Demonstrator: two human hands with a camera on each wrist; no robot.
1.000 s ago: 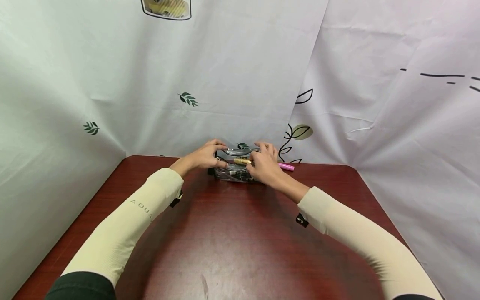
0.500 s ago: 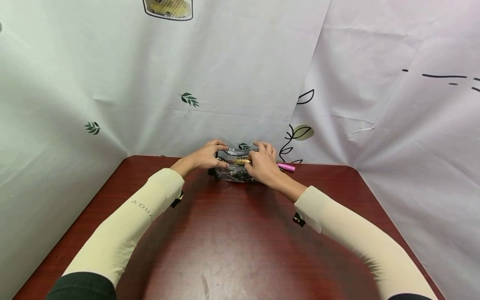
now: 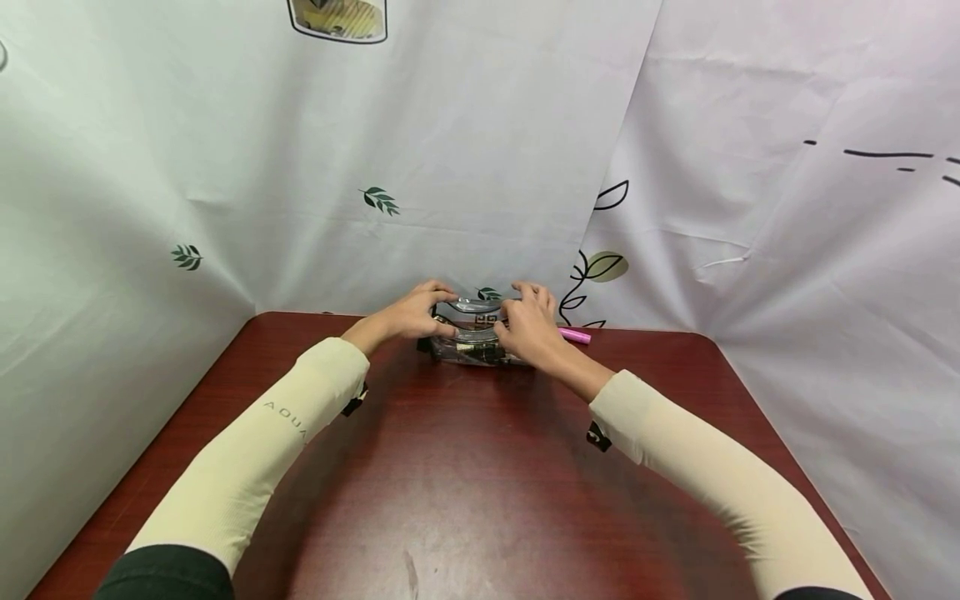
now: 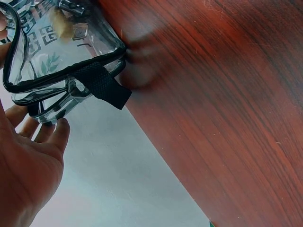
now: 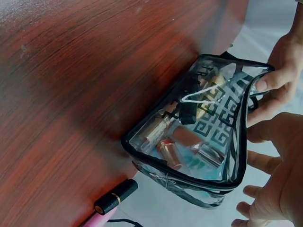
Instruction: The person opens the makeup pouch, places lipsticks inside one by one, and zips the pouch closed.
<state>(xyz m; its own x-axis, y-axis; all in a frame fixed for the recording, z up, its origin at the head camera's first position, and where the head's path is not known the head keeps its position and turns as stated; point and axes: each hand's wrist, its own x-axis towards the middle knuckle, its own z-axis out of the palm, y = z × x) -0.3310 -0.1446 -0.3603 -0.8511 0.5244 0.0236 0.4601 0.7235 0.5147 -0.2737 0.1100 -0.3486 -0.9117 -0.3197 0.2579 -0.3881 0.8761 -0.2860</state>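
A clear makeup pouch (image 3: 472, 352) with black trim and a black geometric print stands at the back of the table, its mouth spread wide. Through its wall several lipstick tubes (image 5: 170, 153) and other small cosmetics show. My left hand (image 3: 408, 314) holds the mouth at its left end, thumb at the front rim, fingers at the back rim (image 4: 45, 124). At the right end my right hand (image 3: 531, 329) has its fingers spread around the opening; nothing shows in its grasp. A black tube with a gold ring (image 5: 116, 196) lies beside the pouch.
A pink tube (image 3: 575, 335) lies on the table right of the pouch, near the back edge. A thin black cord (image 5: 125, 221) shows near it. White printed cloth (image 3: 480, 167) hangs behind the dark red table (image 3: 465, 467).
The gold tube in my right hand's fingers has gone from the pouch's mouth; gold now shows through the front wall. My left hand has stayed in place.
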